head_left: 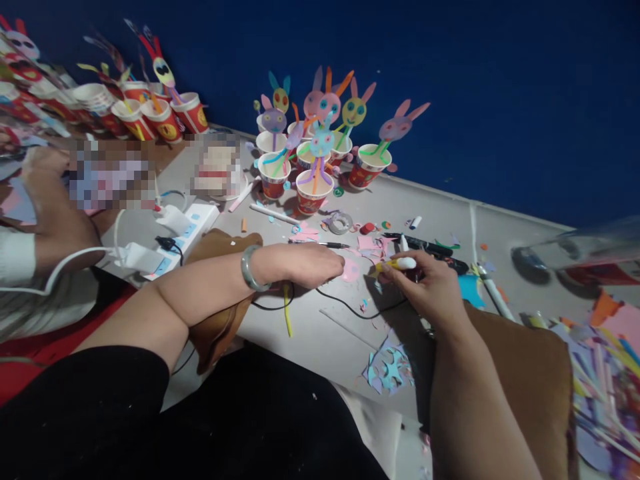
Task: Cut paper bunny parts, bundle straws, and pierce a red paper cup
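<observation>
Right hand (427,283): fingers curled round a yellow-and-white tool (406,264), held low, apparently to keep its tip near the work. Left hand (315,265): fingers bent together at the edge of a pink disc (353,270), perhaps to steady it; whether they pinch or merely press, cannot tell. The disc lies on the worktop (320,333), between the hands. Nearer the body, a black cord (357,313) loops across; a yellow stem (287,310) lies beside it. Beyond, a tape roll (341,223) sits within reach. Farther back, rabbit-eared figures (321,142) stand in paper cups (314,193), presumably for upright support.
</observation>
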A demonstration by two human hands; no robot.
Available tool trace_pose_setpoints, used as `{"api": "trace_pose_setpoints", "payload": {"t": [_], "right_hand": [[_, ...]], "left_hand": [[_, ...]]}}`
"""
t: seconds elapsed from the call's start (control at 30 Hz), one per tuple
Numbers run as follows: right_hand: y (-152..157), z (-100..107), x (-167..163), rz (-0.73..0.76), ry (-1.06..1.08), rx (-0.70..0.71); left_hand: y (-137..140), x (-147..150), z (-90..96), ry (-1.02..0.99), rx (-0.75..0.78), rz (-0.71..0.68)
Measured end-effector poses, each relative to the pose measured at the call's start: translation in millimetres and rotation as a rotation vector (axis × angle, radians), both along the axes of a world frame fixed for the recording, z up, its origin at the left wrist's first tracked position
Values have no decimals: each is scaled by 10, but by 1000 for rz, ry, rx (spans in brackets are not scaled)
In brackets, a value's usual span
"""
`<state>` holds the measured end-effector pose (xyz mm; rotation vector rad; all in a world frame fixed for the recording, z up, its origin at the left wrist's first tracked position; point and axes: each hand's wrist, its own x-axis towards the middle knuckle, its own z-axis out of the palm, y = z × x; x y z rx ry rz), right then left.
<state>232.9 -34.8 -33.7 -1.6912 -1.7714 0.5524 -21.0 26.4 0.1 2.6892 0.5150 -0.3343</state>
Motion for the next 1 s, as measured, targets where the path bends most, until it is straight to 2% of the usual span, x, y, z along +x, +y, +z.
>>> {"api": "trace_pose_setpoints", "payload": {"t": [0.23, 0.6, 0.8, 1.0], "right_hand": [[62, -126, -64, 67, -110, 73], [59, -202, 13, -132, -98, 94], [73, -175, -55, -9, -108, 72], [111, -247, -12, -85, -153, 111]], "left_hand": [[5, 2, 7, -28, -4, -1], [5, -6, -6, -32, 19, 16], [-2, 4, -15, -29, 14, 21], [6, 7, -29, -38, 12, 6]]}}
